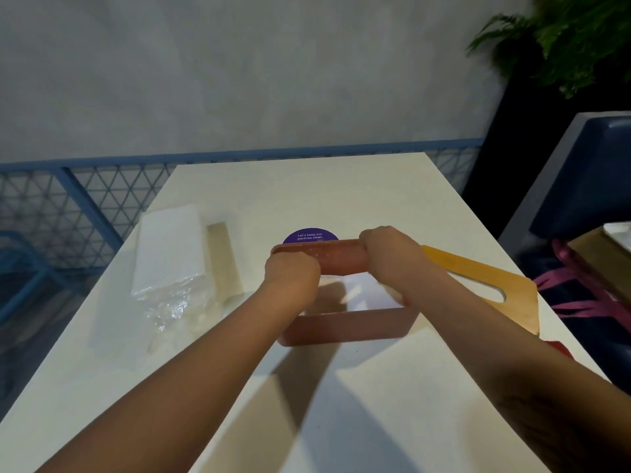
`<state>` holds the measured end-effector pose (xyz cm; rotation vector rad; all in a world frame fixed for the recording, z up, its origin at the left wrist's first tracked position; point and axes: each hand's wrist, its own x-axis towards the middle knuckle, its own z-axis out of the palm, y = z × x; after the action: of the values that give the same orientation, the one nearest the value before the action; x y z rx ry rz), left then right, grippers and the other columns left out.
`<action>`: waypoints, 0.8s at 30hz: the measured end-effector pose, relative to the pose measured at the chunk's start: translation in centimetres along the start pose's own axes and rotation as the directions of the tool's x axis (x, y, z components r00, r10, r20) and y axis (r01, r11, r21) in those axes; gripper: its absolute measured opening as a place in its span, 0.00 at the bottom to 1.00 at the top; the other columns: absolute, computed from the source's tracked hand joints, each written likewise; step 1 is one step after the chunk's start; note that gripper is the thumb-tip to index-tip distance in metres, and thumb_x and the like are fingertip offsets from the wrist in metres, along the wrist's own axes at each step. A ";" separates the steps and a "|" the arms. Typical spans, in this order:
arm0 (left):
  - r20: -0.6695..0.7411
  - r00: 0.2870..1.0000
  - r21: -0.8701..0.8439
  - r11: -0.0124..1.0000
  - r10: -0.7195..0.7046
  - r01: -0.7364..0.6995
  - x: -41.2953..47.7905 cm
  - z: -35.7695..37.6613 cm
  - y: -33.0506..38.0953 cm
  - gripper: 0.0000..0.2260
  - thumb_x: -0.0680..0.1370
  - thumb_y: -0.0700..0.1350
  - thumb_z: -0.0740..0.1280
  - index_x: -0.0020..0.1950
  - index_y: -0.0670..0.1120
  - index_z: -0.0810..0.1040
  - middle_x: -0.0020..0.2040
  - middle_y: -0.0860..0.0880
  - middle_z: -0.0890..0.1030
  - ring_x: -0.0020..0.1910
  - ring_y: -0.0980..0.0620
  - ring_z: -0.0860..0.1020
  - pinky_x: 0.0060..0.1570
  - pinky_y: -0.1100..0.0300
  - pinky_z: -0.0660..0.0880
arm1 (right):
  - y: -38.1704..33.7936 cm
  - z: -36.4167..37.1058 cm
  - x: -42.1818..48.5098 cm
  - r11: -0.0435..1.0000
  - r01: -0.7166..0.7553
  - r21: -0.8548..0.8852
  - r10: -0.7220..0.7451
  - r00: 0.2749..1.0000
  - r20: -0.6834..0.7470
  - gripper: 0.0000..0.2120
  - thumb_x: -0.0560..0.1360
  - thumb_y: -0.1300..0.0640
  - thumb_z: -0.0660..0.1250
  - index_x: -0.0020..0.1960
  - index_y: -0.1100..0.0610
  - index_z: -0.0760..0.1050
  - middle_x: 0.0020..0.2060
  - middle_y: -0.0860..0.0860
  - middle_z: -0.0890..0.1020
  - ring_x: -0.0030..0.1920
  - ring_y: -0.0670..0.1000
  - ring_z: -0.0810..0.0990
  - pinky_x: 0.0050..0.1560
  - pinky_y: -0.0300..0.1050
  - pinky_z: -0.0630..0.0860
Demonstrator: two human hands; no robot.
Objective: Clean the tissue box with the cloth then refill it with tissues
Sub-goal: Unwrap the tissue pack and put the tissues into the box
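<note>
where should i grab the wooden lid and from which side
Take the wooden lid by its near right end, coming from the right. It is a thin flat board, so pinch it top and bottom; the slot there probably helps too. Its far left end is hidden behind the right hand, which holds the tissue box, so that side is blocked.

left hand [292, 272] grips tissue box [348, 328] far rim | right hand [389, 251] same rim | tissues [363, 292] inside | lid [478, 276] right

The box [345, 327] sat mid-table [341, 192]; the tissue pack [167, 247] lay left of it, the lid [485, 281] right, a sticker [309, 236] behind.
</note>
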<state>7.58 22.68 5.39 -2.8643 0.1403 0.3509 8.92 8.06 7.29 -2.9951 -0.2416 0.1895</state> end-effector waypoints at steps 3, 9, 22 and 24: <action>-0.057 0.998 -0.056 0.998 -0.031 0.028 -0.1 -0.2 -0.3 0.15 0.75 0.47 0.67 0.60 0.46 0.76 0.57 0.47 0.78 0.57 0.46 0.76 0.47 0.58 0.70 | 0.2 -0.8 -0.1 0.998 0.018 0.063 -0.015 0.999 -0.052 0.08 0.71 0.67 0.64 0.48 0.58 0.75 0.43 0.52 0.77 0.44 0.53 0.76 0.30 0.38 0.63; -0.348 0.921 -0.322 0.945 -0.176 0.059 -3.2 -0.5 -2.3 0.09 0.75 0.43 0.62 0.52 0.49 0.79 0.49 0.49 0.81 0.46 0.46 0.78 0.38 0.60 0.68 | -1.9 -1.4 -0.6 0.964 0.111 0.242 -0.083 0.989 -0.123 0.11 0.70 0.62 0.64 0.50 0.54 0.78 0.46 0.52 0.81 0.47 0.54 0.79 0.47 0.48 0.78; -0.470 0.646 -0.715 0.689 -0.601 0.121 -10.1 6.4 -14.4 0.14 0.74 0.43 0.69 0.60 0.48 0.75 0.58 0.49 0.77 0.55 0.49 0.76 0.48 0.58 0.72 | -14.0 0.1 -2.7 0.824 0.403 0.399 -0.375 0.915 -0.149 0.08 0.74 0.59 0.66 0.53 0.53 0.77 0.47 0.50 0.81 0.48 0.51 0.79 0.49 0.45 0.76; -0.440 0.685 -0.713 0.690 -0.580 0.127 -10.4 8.2 -15.8 0.16 0.73 0.43 0.70 0.60 0.47 0.74 0.57 0.49 0.76 0.54 0.48 0.76 0.47 0.59 0.71 | -16.1 1.4 -2.7 0.828 0.420 0.371 -0.406 0.906 -0.119 0.09 0.74 0.60 0.65 0.54 0.53 0.77 0.49 0.51 0.81 0.50 0.52 0.78 0.49 0.44 0.75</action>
<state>-2.34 40.74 4.05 -3.4122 -0.5848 -0.8769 3.69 23.57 8.43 -2.4741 -0.7462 0.1187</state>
